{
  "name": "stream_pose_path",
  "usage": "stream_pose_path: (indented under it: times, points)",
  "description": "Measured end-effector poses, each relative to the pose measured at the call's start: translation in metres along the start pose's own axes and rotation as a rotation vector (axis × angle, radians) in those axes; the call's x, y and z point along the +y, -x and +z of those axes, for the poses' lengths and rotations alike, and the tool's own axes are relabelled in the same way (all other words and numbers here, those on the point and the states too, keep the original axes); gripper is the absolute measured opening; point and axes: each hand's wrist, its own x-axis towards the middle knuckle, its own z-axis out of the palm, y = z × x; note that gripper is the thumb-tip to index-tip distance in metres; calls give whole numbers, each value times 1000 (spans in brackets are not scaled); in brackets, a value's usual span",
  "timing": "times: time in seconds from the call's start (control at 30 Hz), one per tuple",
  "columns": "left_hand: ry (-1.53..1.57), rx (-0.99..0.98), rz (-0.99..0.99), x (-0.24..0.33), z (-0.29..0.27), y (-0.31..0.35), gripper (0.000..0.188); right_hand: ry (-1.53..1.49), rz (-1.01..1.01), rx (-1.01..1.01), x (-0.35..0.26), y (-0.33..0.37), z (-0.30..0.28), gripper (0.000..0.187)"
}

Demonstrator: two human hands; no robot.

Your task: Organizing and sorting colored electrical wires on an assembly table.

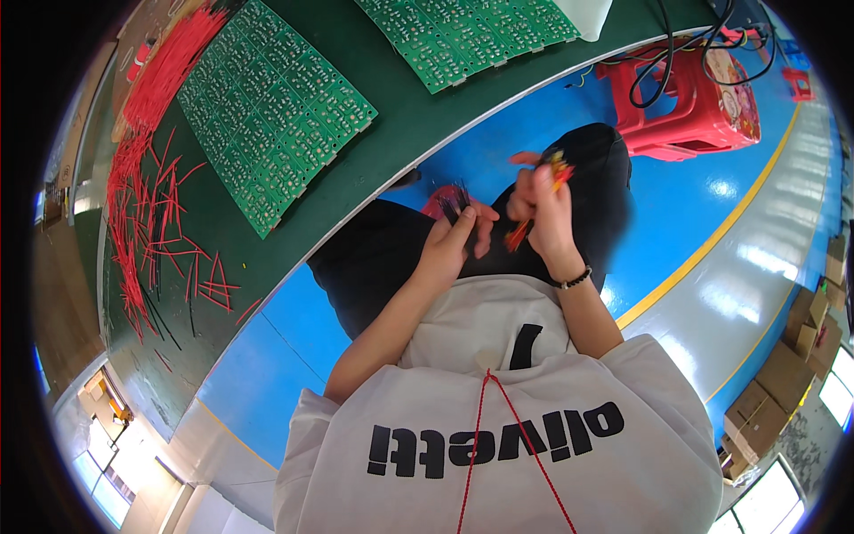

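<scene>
Left hand (455, 235) pinches dark wires (452, 206); apart from it, right hand (546, 212) clasps red-yellow wires (559, 171), both bundles beside the table (369, 153). A loose grip could scatter strands.

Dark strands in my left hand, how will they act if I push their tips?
The dark strands look thin, so they're probably light and apt to bend. Their free ends poke past the left hand without obvious drooping, suggesting some stiffness. Those ends seem to spread slightly, so they may splay when pushed.
</scene>
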Motion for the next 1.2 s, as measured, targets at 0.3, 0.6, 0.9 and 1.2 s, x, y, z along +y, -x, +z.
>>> stream_pose_path:
  times: [0.3, 0.6, 0.9, 1.2]
  points:
    - [127, -57, -156, 2, -2, 0, 25, 366, 183, -196, -11, 3, 20, 13]
    - [-9, 95, -50, -1, 7, 3, 30, 358, 100, -73, -4, 7, 18, 18]
    - [-298, 89, 7, 2, 8, 1, 25, 396, -39, -84, 5, 4, 9, 18]
    - [-119, 441, 71, 9, 24, 4, 27, 448, -155, 66, 6, 2, -1, 14]
